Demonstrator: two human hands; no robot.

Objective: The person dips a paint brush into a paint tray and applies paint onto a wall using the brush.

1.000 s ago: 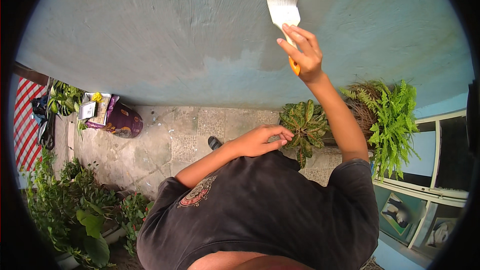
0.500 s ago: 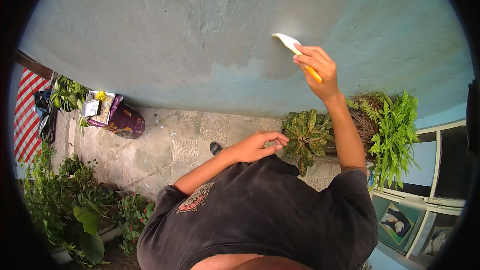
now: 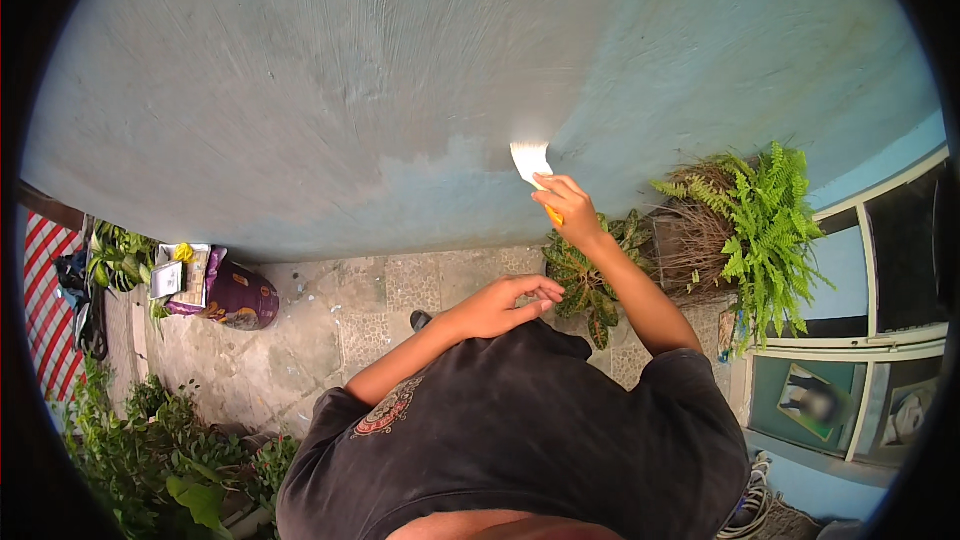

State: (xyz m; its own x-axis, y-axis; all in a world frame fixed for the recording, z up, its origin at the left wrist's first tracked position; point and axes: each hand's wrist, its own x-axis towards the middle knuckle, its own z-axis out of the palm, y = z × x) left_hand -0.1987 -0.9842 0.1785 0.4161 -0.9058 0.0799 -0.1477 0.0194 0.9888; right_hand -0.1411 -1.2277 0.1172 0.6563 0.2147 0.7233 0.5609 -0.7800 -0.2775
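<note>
My right hand (image 3: 568,210) grips a paintbrush (image 3: 531,162) by its yellow-orange handle. The brush's white bristles press on the wall (image 3: 300,110), near the lower edge of a grey painted patch. Around that patch, below and to the right, the wall shows light blue, and brush streaks run through the grey. In front of my dark shirt, my left hand (image 3: 503,306) is held with its fingers loosely stretched and nothing in it.
A leafy potted plant (image 3: 590,275) and a green fern (image 3: 775,240) stand by the wall on the right, near a window (image 3: 870,280). At left, a tray (image 3: 190,275) with a yellow item sits on a purple sack (image 3: 240,295). Bushes (image 3: 190,440) fill the lower left.
My right hand has drawn the brush down the wall and a little to the left, bending its bristles. My left hand stays near my body, while the whole view has shifted slightly.
</note>
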